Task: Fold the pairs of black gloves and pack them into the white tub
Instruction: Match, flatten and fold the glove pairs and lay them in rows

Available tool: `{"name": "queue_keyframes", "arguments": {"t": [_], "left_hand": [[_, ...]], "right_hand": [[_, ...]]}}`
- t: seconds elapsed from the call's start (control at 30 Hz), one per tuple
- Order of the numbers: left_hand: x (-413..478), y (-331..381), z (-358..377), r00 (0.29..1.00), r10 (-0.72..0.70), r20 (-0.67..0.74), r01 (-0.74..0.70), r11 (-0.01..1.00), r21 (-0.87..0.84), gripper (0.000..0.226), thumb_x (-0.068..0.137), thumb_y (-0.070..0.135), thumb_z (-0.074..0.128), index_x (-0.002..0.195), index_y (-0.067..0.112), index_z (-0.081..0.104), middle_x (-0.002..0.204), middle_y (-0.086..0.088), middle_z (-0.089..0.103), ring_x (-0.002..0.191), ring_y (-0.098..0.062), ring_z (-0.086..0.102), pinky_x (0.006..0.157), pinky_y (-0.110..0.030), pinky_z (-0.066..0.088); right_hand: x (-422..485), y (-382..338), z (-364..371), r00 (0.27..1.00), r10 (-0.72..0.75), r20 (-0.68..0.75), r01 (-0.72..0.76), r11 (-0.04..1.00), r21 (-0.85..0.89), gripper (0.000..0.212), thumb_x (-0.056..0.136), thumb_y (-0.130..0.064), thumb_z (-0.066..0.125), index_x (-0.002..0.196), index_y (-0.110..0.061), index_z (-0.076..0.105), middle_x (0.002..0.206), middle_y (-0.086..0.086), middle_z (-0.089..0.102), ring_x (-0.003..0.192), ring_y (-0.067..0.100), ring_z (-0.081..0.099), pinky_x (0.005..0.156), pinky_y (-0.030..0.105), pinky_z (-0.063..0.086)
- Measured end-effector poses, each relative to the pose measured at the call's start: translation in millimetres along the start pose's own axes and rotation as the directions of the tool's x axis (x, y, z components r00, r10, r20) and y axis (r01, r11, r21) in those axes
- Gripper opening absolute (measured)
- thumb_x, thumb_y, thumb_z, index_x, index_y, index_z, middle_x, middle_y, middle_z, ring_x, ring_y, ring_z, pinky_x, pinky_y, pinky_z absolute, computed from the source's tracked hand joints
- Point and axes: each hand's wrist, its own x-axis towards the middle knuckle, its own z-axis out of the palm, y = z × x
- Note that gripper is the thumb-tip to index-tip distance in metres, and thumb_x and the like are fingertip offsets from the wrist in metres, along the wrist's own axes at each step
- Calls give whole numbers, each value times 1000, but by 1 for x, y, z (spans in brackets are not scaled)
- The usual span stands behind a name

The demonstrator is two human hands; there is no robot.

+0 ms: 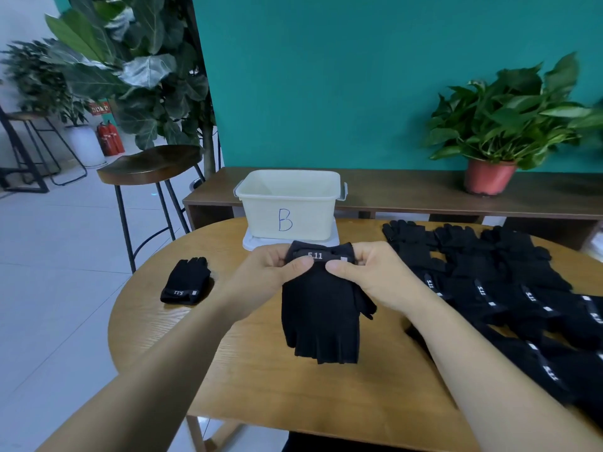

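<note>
Step in hand: aligning pair before fold. Your left hand [267,270] and right hand [365,272] each pinch cuff of held gloves [321,308], fingers hanging over table [326,396], just before white tub [287,203]. Next: fold, then lift into tub.

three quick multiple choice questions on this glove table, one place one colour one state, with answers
1. The letter on the white tub is: A red; B blue; C green.
2. The lone glove lies: A on the table, left of the held glove; B in the tub; C on the floor.
3. The left hand and right hand are: A flat on the table; B lifting the tub; C pinching the held glove's cuff.
Answers: 1 B, blue marker stroke; 2 A, it sits apart from the pile; 3 C, both thumbs lie on its cuff.
</note>
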Motion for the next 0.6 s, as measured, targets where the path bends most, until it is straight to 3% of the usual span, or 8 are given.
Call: {"name": "queue_keyframes", "arguments": {"t": [0.13, 0.2, 0.27, 0.33, 0.4, 0.5, 0.53, 0.6], "left_hand": [[18, -23, -2, 999, -28, -45, 32, 996, 81, 22, 99, 7, 58, 119, 8, 66, 114, -3, 74, 110, -17, 68, 96, -30, 53], [31, -34, -2, 992, -39, -117, 53, 992, 115, 13, 97, 6, 61, 109, 8, 66, 103, -2, 76, 100, -18, 71, 90, -30, 55], [48, -41, -2, 982, 3, -189, 40, 974, 223, 5, 95, 8, 64, 97, 13, 64, 89, 2, 76, 87, -14, 71, 78, -24, 54], [59, -49, -3, 970, 94, -226, 15, 898, 439, 13, 91, 14, 68, 88, 24, 61, 84, 12, 73, 85, -6, 68, 77, -25, 51], [62, -66, -3, 975, 137, -177, -1, 794, 608, 22, 88, 22, 71, 81, 34, 55, 86, 21, 71, 91, 1, 64, 82, -24, 48], [40, -109, 7, 993, 117, 22, -83, 552, 830, 36, 83, 30, 74, 83, 42, 40, 101, 17, 72, 101, -5, 64, 106, -31, 40], [30, -124, 13, 990, 108, 87, -129, 490, 862, 41, 81, 30, 75, 85, 43, 37, 109, 15, 71, 109, -5, 63, 114, -38, 34], [12, -135, 21, 985, 24, 170, -159, 491, 857, 38, 82, 30, 73, 89, 44, 38, 134, 17, 59, 131, 1, 47, 123, -38, 15]], "right_hand": [[15, 16, -8, 996, 91, 6, -90, 988, -128, 10, 93, -9, 65, 89, -6, 74, 87, 10, 76, 85, 26, 73, 82, 45, 58], [28, 28, -11, 994, 108, -32, -113, 969, -219, 12, 92, -10, 65, 85, -8, 75, 84, 11, 75, 81, 25, 72, 84, 50, 58], [43, 40, -15, 994, 79, -73, -98, 943, -317, 13, 91, -14, 65, 86, -18, 77, 85, 5, 75, 85, 24, 71, 85, 52, 56], [50, 50, -20, 994, -64, -88, 11, 864, -503, 22, 91, -18, 65, 95, -36, 77, 96, -13, 75, 99, 14, 67, 88, 41, 54], [47, 65, -22, 978, -206, -18, 131, 684, -718, 30, 93, -19, 65, 109, -44, 72, 117, -21, 66, 119, 4, 54, 99, 31, 42], [22, 102, -15, 978, -147, 148, 202, 497, -844, 43, 90, -16, 67, 127, -39, 64, 141, -8, 55, 138, 12, 42, 109, 30, 29], [9, 116, -11, 974, -120, 191, 225, 456, -861, 49, 83, -14, 75, 125, -36, 66, 138, -7, 58, 136, 14, 46, 107, 30, 31], [-16, 138, -5, 968, -96, 230, 249, 414, -875, 59, 58, -16, 90, 111, -36, 74, 122, -8, 69, 122, 12, 60, 96, 26, 43]]}}
